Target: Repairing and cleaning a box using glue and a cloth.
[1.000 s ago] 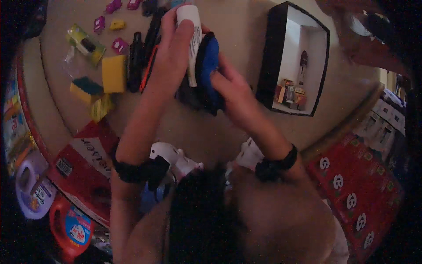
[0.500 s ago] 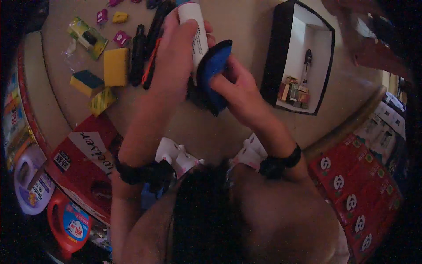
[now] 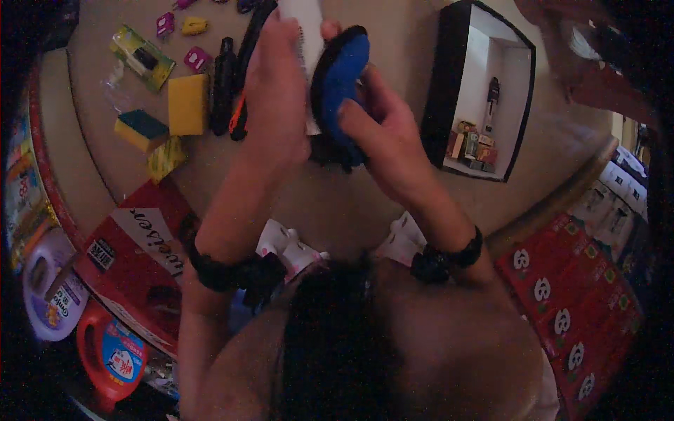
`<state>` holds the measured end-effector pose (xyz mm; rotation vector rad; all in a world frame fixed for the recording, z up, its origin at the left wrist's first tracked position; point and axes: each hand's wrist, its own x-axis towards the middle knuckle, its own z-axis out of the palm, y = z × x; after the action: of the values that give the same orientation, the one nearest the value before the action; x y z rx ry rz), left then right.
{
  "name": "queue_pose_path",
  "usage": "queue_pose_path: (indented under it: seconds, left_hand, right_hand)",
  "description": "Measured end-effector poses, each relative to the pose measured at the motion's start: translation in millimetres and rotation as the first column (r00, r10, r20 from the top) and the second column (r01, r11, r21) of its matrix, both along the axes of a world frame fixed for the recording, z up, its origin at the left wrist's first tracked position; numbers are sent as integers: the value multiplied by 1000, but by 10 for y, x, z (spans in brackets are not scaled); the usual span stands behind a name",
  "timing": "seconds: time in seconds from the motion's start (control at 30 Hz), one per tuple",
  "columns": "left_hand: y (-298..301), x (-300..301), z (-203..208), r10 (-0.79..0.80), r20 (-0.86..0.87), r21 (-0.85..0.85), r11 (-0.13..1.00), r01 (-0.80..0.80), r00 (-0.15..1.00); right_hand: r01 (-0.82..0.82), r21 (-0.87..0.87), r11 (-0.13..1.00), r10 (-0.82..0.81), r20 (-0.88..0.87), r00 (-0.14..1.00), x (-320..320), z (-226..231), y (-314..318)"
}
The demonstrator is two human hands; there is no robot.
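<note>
A white cylindrical bottle point(image 3: 302, 15) with small print is in the grip of my left hand point(image 3: 276, 88), its upper part near the top edge of the picture. Just right of it, my right hand point(image 3: 392, 137) pinches a blue oval pad point(image 3: 349, 67) with a dark, fuzzy-looking rim, thumb on the blue face. The pad's dark side faces the bottle; whether the two touch I cannot tell. My left wrist and fingers hide part of the bottle. Beneath the pad is a dark shape that is too dim to make out.
Left of my hands lie yellow sponges point(image 3: 188, 105), a packaged item point(image 3: 142, 59), small pink pieces point(image 3: 197, 59) and long black tools point(image 3: 223, 88). An open black-and-white box point(image 3: 430, 105) with small boxes inside stands right. Detergent bottles point(image 3: 112, 354) and red cartons point(image 3: 569, 309) flank me.
Both hands have moved slightly up and away from me. The bottle's top now reaches the picture's edge, and the blue pad has turned so that more of its face shows.
</note>
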<state>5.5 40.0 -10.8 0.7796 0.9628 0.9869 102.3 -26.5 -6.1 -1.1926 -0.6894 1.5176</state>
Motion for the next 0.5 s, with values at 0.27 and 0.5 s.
queue_pose_path:
  seconds: [0.27, 0.5]
  left_hand:
    - [28, -67, -81, 113, 264, -246, 968, -47, 958]
    - [2, -60, 17, 139, 111, -306, 947, -99, 984]
  right_hand:
    - [10, -109, 994, -4, 58, 998, -58, -107, 97]
    - [-43, -43, 998, 49, 149, 988, -64, -132, 99]
